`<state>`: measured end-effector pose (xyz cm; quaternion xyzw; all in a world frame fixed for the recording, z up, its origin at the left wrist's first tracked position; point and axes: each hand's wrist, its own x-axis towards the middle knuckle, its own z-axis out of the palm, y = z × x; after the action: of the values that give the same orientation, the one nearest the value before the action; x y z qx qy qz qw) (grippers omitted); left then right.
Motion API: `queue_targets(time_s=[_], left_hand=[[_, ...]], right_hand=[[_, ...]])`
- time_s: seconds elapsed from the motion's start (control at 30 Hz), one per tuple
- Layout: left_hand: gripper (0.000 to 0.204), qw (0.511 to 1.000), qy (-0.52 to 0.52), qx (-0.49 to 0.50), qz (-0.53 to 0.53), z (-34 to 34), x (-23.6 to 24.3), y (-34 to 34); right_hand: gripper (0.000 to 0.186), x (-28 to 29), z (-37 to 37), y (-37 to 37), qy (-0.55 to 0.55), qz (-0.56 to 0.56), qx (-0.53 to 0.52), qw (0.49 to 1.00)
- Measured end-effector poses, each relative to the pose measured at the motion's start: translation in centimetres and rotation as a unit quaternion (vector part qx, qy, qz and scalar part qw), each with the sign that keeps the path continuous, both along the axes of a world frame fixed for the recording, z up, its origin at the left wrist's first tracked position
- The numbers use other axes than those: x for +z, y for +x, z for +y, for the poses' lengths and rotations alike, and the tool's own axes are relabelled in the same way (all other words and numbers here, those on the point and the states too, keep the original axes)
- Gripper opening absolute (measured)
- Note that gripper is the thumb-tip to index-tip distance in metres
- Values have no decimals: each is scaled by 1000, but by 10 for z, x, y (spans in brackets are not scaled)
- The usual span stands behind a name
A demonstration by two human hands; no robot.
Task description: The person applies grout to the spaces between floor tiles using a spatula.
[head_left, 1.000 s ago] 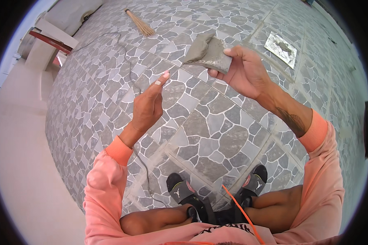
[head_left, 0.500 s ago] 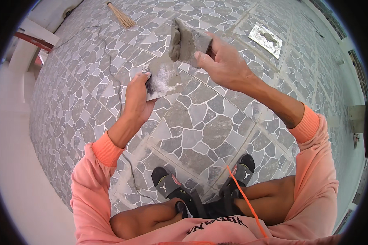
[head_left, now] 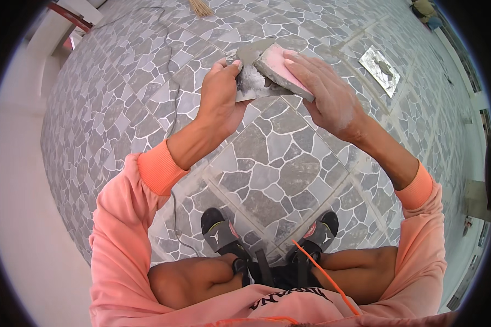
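Flat pink-and-grey slab (head_left: 282, 64): over the floor, overlapping the sheet, can't tell if they touch; tilted pink side up, underside hidden, long axis upper left to lower right
Right hand (head_left: 330, 92): grip clamped on the slab, covering its right edge
Thin grey metal sheet (head_left: 251, 83): left hand (head_left: 218, 92) has its grip clamped on the left end
Straw-coloured broom (head_left: 202, 7): cut off up top, just bristles

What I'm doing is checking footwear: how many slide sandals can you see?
2: the left slide sandal and the right slide sandal, both worn, on the stone-patterned tile floor at lower centre. Any others may be hidden.
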<state>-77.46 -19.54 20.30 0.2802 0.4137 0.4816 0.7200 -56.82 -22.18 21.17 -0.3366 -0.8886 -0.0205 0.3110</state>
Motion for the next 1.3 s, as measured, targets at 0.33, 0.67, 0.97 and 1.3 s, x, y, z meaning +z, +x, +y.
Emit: queue_targets(time_s=[0.33,0.67,0.97,1.3], left_hand=[[29,999,22,28,13,1,0,-5],[31,1000,-5,-4,22,8,-16,-23],[26,999,-41,7,10,4,-15,-7],[30,992,-23,-125,19,21,-43,-25]], right_hand=[[50,-29,10,29,16,-110,-85,990],[41,5,13,54,-415,210,-175,868],[35,6,-15,17,-291,230,-71,926],[53,37,17,33,9,-129,109,986]])
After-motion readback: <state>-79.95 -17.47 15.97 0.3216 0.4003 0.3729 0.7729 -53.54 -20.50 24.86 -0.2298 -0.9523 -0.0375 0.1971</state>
